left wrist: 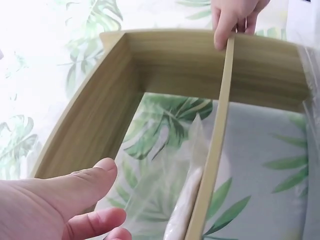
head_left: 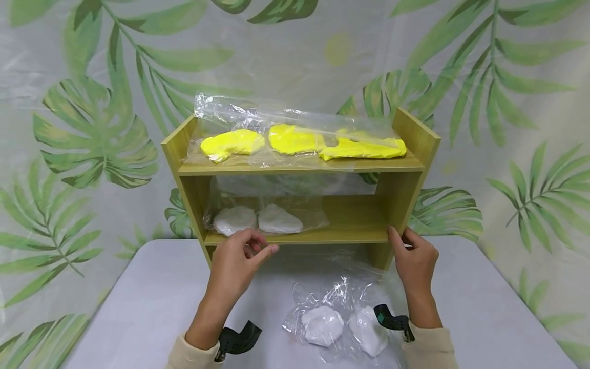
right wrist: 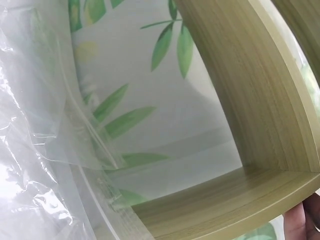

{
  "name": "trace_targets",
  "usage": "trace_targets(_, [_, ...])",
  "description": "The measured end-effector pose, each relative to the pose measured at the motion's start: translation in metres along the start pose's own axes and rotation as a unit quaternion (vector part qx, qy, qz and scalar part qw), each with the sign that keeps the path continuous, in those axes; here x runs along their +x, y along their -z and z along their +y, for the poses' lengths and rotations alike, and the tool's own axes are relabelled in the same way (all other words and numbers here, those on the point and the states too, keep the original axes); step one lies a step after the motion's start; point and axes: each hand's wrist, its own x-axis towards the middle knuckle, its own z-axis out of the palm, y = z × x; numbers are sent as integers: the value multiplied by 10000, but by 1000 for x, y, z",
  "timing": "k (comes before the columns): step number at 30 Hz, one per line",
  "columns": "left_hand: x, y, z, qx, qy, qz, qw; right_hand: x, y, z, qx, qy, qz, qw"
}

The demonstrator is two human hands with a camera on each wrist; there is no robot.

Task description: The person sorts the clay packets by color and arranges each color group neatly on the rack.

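A small wooden shelf (head_left: 405, 195) stands on the table. My right hand (head_left: 417, 259) grips its right side panel at the middle board, thumb by the front edge and fingers on the outer side. My left hand (head_left: 235, 261) hovers before the middle board (head_left: 341, 238), thumb stretched out, other fingers loosely curled, holding nothing. Just behind it, two clear bags with white, clay-like lumps, one on the left (head_left: 235, 219) and one beside it (head_left: 279, 219), sit on that board. The left wrist view shows the left thumb (left wrist: 95, 180) apart from the wood.
Bagged yellow lumps fill the top board: left (head_left: 232, 143), middle (head_left: 295, 139) and right (head_left: 369, 148). Two more bagged white lumps, a rounder one (head_left: 322, 325) and a longer one (head_left: 369, 330), lie on the white table (head_left: 488, 307) before the shelf. A leaf-patterned cloth (head_left: 295, 56) hangs behind.
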Motion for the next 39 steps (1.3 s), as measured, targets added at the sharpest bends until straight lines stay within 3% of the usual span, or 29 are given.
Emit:
trace_targets(9, [-16,-13,3,-248,295,-243,9990,1,1,-3,-13,-129,-44,9999])
trace_targets(19, [-30,-27,-10,-392,398,-397,9976,-1,-1,-1,-76,-125,-84,9999])
trace_targets(26, [-30,-32,-19,-497,304,-515,9970,1,-1,0,-109,-140,12,9998])
trace_targets(39, [-36,-43,-32,-733,348,-1325,9878,1,0,0,-9,-153,-11,9999])
